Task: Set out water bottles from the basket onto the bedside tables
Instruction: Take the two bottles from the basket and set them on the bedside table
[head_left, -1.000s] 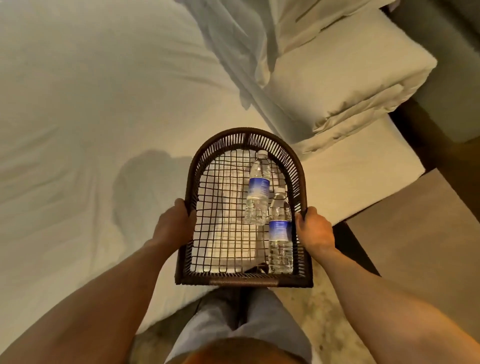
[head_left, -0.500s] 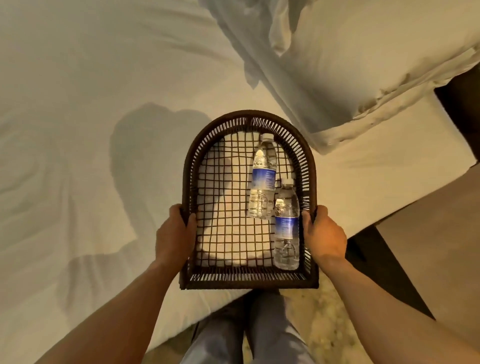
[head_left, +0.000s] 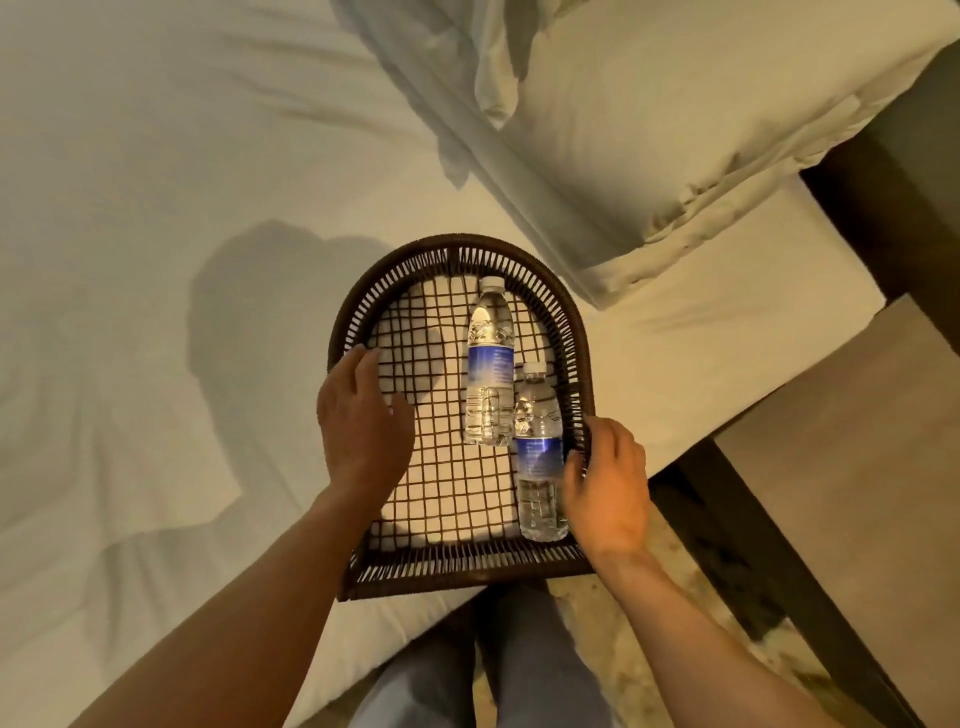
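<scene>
A dark woven basket (head_left: 457, 250) with an open mesh bottom rests on the edge of the white bed (head_left: 156, 270). Two clear water bottles with blue labels lie inside along its right side, caps pointing away from me. The farther bottle (head_left: 490, 364) sits toward the middle. The nearer bottle (head_left: 540, 467) lies against the right wall. My left hand (head_left: 358, 421) hovers open over the basket's left side, fingertips near the rim. My right hand (head_left: 608, 488) grips the right rim, thumb inside beside the nearer bottle.
A tan bedside table top (head_left: 841, 467) with a dark frame stands to the right of the bed. White pillows (head_left: 675, 130) are stacked at the upper right. My legs and a patch of floor (head_left: 623, 670) show below the basket.
The basket has come down onto the bed's edge. My left hand has let go of the left rim and spread open over the mesh. My right hand stays on the right rim.
</scene>
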